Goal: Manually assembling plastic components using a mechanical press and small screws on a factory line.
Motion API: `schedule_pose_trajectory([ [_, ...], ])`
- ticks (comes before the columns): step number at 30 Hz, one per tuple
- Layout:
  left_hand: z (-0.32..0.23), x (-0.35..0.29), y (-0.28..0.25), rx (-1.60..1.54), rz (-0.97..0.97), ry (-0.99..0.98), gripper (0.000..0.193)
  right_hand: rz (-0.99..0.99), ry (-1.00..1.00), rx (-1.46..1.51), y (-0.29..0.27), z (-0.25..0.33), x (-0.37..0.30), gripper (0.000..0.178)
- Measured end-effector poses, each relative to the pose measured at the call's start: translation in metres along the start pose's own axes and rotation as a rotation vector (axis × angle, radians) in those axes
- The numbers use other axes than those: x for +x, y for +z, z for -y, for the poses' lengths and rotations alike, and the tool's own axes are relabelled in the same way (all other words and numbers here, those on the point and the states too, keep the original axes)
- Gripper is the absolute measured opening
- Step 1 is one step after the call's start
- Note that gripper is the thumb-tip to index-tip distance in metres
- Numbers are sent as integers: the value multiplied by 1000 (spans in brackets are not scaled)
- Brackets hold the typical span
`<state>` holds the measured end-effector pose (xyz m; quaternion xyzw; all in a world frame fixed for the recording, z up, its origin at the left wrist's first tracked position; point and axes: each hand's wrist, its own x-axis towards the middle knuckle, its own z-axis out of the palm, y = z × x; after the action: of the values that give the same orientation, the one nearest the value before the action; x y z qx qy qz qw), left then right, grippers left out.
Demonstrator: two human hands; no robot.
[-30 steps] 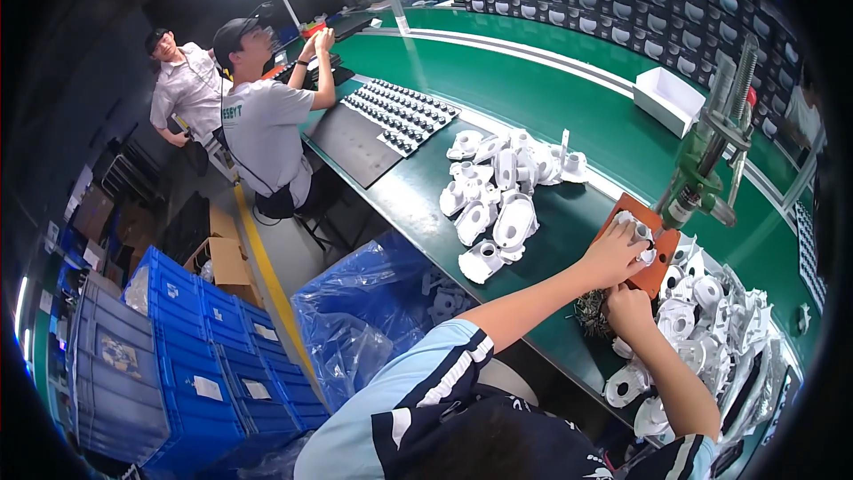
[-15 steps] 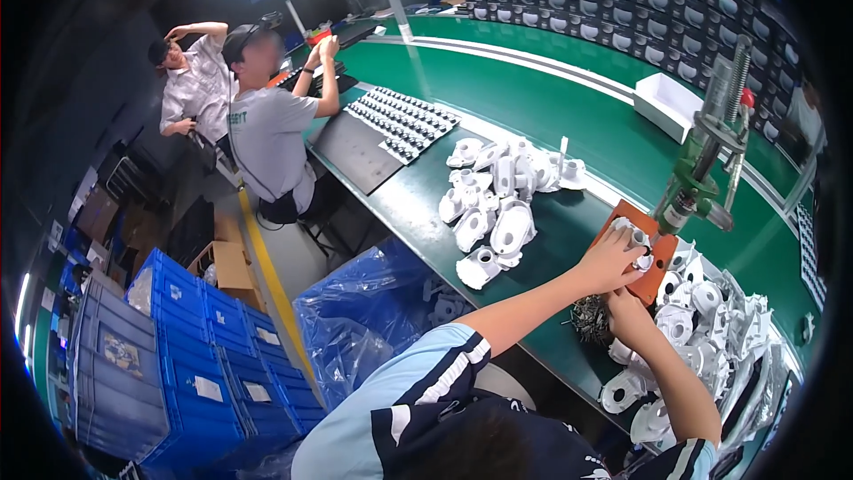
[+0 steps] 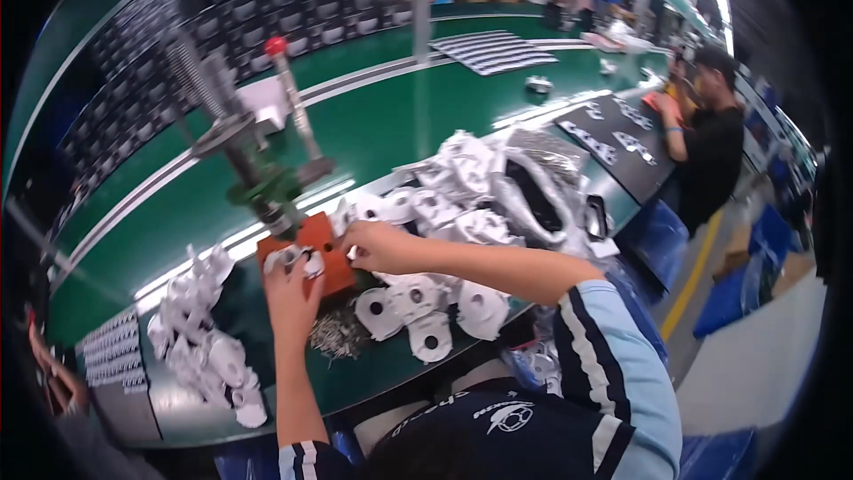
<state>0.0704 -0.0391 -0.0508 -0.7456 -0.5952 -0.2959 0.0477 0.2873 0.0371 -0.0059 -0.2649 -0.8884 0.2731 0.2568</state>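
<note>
White plastic part (image 3: 314,264) sits on the orange block (image 3: 335,274), toward that block's left edge. The left hand (image 3: 292,276), the nearer, holds it, fingers curled narrowly over it. At the block's right edge is the right hand (image 3: 373,247), fingers drawn close together; whether it grips anything cannot be told. The part lies left of this hand, its long axis obscured by the left fingers. Visible portion: white, rounded, uneven in outline; finer detail blurred.
</note>
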Motion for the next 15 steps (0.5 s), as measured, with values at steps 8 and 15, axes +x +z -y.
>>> schedule_pose_trajectory([
  [8, -10, 5, -3, -121, -15, -57, 48, -16, 17, 50, -13, -14, -8, 16],
  [15, -10, -3, -83, -978, -222, -296, 36, 122, 258, 175, -33, 24, -33, 13],
])
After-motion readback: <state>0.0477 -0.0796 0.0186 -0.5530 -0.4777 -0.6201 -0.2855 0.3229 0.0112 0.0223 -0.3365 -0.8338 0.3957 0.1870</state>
